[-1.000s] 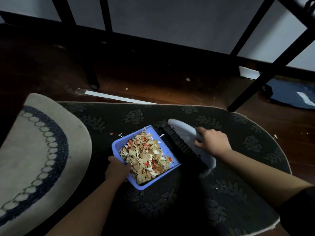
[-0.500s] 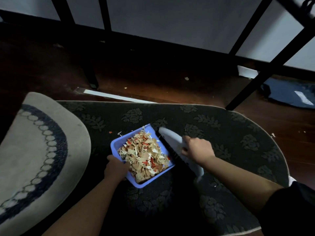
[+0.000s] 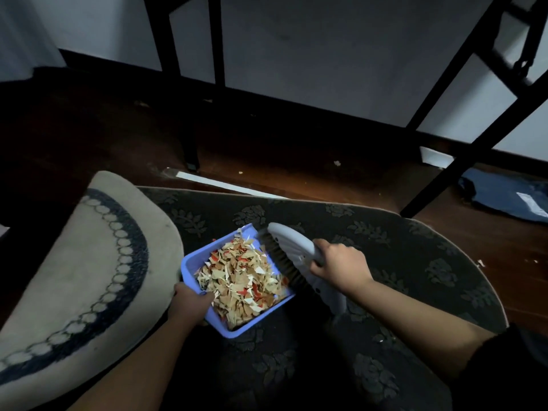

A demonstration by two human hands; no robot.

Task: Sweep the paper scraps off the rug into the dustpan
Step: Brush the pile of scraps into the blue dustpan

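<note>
A blue dustpan [image 3: 189, 269] sits on the dark patterned rug [image 3: 400, 256], heaped with tan, white and red paper scraps [image 3: 241, 278]. My left hand [image 3: 191, 304] grips the dustpan at its near left rim. My right hand [image 3: 339, 266] grips the handle of a grey hand brush [image 3: 292, 240]. The brush's dark bristles press against the dustpan's open right edge. A couple of tiny scraps lie on the rug just beyond the pan's far corner.
A beige rug with a dark ring pattern [image 3: 74, 277] overlaps the dark rug at left. Black furniture legs [image 3: 191, 134] stand on the wooden floor behind. A white strip [image 3: 225, 185], a few stray scraps and a blue cloth [image 3: 510, 194] lie on the floor.
The brush swept left from the rug up against the dustpan's open edge. The dustpan and my left hand stayed in place. The view tilted upward a little.
</note>
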